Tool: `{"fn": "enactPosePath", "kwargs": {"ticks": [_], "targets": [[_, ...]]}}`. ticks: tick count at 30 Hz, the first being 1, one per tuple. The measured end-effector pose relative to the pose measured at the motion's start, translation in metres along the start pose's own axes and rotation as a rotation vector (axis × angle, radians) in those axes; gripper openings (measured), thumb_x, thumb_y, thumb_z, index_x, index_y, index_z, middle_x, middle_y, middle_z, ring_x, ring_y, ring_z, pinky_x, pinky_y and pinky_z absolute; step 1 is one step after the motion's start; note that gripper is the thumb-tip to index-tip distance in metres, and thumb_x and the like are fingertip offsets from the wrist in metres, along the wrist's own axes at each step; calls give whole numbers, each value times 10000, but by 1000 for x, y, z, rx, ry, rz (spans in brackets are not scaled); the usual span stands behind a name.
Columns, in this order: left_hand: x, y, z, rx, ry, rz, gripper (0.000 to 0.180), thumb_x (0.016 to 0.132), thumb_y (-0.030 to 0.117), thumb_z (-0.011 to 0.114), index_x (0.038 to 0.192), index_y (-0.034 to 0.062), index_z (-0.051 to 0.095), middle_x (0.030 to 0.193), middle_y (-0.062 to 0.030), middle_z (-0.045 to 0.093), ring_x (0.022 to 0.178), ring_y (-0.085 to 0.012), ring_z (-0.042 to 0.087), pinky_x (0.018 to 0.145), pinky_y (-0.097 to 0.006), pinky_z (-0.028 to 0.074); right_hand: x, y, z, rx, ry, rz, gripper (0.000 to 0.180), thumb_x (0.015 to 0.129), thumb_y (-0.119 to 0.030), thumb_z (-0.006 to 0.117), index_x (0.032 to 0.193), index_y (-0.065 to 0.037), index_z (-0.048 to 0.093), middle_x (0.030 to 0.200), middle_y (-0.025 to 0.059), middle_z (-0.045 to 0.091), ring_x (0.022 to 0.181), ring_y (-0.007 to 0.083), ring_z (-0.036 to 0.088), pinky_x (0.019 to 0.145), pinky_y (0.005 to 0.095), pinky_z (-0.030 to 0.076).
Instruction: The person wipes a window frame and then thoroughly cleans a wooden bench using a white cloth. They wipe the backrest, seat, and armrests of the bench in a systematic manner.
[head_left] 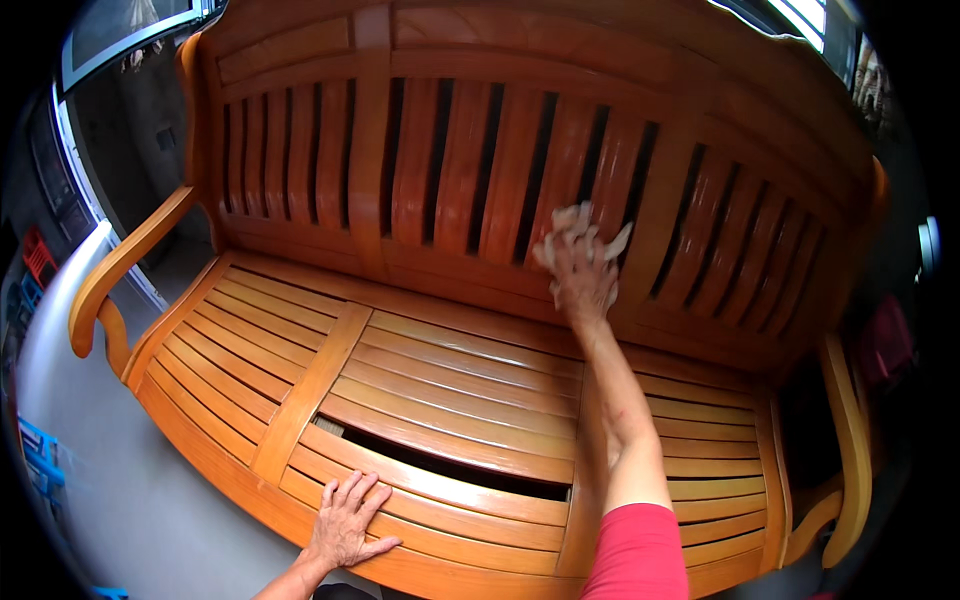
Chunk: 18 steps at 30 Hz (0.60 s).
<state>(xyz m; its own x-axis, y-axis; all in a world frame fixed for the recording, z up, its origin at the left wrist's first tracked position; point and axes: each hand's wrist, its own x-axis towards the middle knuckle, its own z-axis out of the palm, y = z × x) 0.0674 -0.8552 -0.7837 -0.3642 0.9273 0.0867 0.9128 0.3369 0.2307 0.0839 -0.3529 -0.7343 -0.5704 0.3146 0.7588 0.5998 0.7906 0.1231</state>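
A long varnished wooden bench with a slatted backrest [420, 160] and a slatted seat [450, 380] fills the view. My right arm, in a red sleeve, reaches up to the backrest, right of its middle. There my right hand [583, 285] presses a crumpled pale cloth [572, 218] against the slats, its edges showing around the fingers. My left hand [345, 522] lies flat on the front slats of the seat, fingers spread, with nothing in it. Just beyond it, a wide dark gap [450, 466] runs between two seat slats.
Curved armrests rise at the left [135, 255] and right [848, 460] ends of the bench. Grey floor [130, 470] shows at left, with a blue plastic item [40, 460] and a red one [38, 255] near the rim. A glass-paned frame [125, 40] stands behind, upper left.
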Motion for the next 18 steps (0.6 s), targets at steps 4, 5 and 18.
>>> {"fn": "enactPosePath", "kwargs": {"ticks": [4,5,18], "targets": [[5,0,4,-18,22,12,761,740,622,629,1320,151,486,1404,-120,390,1322,-307,323,1051,-534,222,-77,5,10,-20,-98,-69,605,635,-157,752,1207,-215,562,1291,79,462,1145,351,445,842,551,427],[2,-1,4,-27,21,0,760,739,622,629,1319,152,487,1405,-119,389,1325,-306,320,1054,-534,219,-88,8,8,71,-335,-125,519,642,-157,746,1139,-202,602,1238,84,499,1121,350,463,835,527,442],[4,3,-1,-26,-18,-18,768,719,629,643,1309,158,502,1394,-113,404,1324,-311,327,1058,-525,218,117,117,-47,-95,-37,89,920,639,-37,708,1440,-263,316,1495,78,230,1250,417,312,997,524,361]]}}
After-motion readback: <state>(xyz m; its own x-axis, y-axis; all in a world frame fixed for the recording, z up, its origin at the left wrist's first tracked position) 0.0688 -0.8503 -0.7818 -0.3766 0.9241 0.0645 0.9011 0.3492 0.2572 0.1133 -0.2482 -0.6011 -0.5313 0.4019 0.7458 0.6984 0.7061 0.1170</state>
